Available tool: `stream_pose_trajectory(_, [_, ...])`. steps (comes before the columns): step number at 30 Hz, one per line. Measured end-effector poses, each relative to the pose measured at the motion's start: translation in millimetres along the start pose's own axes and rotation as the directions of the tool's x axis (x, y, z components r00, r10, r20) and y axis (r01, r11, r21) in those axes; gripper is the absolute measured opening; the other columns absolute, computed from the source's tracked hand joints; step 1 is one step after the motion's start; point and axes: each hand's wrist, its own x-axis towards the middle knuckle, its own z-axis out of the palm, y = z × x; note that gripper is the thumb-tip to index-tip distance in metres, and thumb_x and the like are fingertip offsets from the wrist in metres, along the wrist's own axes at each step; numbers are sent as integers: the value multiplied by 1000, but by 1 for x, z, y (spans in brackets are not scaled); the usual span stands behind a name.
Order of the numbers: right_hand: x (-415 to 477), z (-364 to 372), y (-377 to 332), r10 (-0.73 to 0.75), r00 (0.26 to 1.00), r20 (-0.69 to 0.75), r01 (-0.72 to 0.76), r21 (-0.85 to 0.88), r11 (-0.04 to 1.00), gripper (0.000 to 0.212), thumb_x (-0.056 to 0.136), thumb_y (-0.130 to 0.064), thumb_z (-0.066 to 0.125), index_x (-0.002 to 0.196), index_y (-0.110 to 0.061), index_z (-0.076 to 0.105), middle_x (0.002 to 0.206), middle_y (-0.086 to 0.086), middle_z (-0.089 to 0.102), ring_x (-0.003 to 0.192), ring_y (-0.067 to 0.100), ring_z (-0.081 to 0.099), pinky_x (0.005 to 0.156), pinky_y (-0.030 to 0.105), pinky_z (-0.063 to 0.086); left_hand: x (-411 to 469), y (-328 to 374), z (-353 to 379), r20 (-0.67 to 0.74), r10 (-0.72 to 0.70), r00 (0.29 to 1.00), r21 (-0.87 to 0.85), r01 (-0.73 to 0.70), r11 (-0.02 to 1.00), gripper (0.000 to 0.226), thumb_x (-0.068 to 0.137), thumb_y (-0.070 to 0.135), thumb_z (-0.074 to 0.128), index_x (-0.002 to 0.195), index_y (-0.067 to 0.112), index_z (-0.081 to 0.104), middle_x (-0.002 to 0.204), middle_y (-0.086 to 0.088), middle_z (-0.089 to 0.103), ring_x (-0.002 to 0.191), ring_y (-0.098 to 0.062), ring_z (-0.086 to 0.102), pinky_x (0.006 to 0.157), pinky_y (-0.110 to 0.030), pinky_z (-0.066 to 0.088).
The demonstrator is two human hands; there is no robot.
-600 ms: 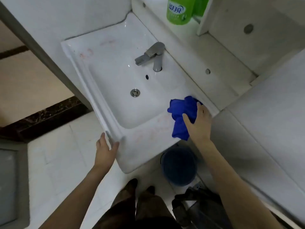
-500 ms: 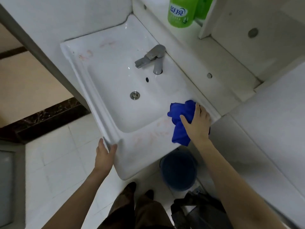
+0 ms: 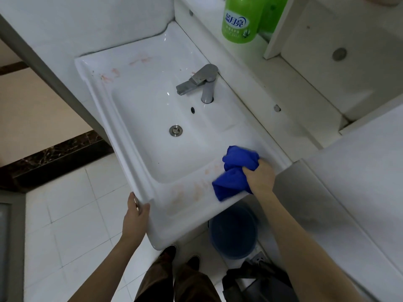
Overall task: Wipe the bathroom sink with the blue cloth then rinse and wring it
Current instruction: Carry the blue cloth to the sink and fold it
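Two bare forearms in view, no sleeves down to the frame edge. No watch, rings, gloves or bands on left hand (image 3: 135,216) or right hand (image 3: 260,178). Fingernails short and unpainted where visible on left hand. Brown trousers (image 3: 174,282), loose cut, vertical creases running down both legs. Dark shoes (image 3: 181,256), rounded toes, only the front parts showing past trouser hems. Laces or markings too small to make out.
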Motion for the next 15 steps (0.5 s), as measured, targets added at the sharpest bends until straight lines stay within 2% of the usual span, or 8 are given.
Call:
stream_pose_trajectory(2, [-13,-12,-2,126,992,13,-126,190,974,17,85,-24,67,89,-8,63,79,3,64,74,20,61,58,24,44,-1,3,-2,10,-8,1000,6,8,1000,65,99,23,49,154,19,16,147,-16,45,130,-37,47,101,-46,41])
stream_pose_trajectory(4, [-28,-24,-3,207,978,26,-204,329,922,25,82,-25,71,98,-8,66,87,4,69,81,21,66,65,26,49,-3,7,-5,24,-14,1000,20,13,1000,63,99,19,49,154,15,19,148,-17,44,130,-37,47,101,-46,41])
stream_pose_trajectory(6, [-47,-37,-8,247,968,39,-238,451,860,21,81,-23,73,94,-7,68,85,6,72,83,25,70,68,31,56,-9,11,-11,40,-12,999,26,11,1000,60,98,18,50,152,10,24,148,-17,44,129,-36,47,100,-44,41])
stream_pose_trajectory(9, [-87,-57,-24,246,968,55,-235,556,798,16,83,-21,73,90,-7,69,83,10,73,80,26,71,71,38,60,-23,16,-24,69,56,996,21,-57,998,49,98,20,51,144,8,39,142,-12,50,127,-30,50,96,-37,42])
stream_pose_trajectory(11, [-116,-68,-38,218,974,70,-214,617,757,13,84,-21,74,89,-10,69,84,10,74,78,25,72,71,39,61,-32,19,-37,94,125,988,-1,-125,992,37,98,21,52,133,10,53,135,-8,57,118,-27,56,93,-34,43])
stream_pose_trajectory(13, [-146,-74,-51,182,979,90,-196,648,736,12,84,-20,74,89,-10,69,83,9,75,75,24,73,66,36,60,-44,20,-51,118,179,977,-51,-174,983,20,98,20,53,116,16,61,124,-4,63,106,-24,60,93,-39,47])
stream_pose_trajectory(15, [-174,-76,-61,144,983,115,-184,665,724,12,86,-19,73,90,-8,70,81,9,75,73,21,72,61,29,57,-56,19,-66,120,246,962,-93,-236,967,11,98,20,53,103,22,63,114,4,65,104,-19,61,96,-41,48])
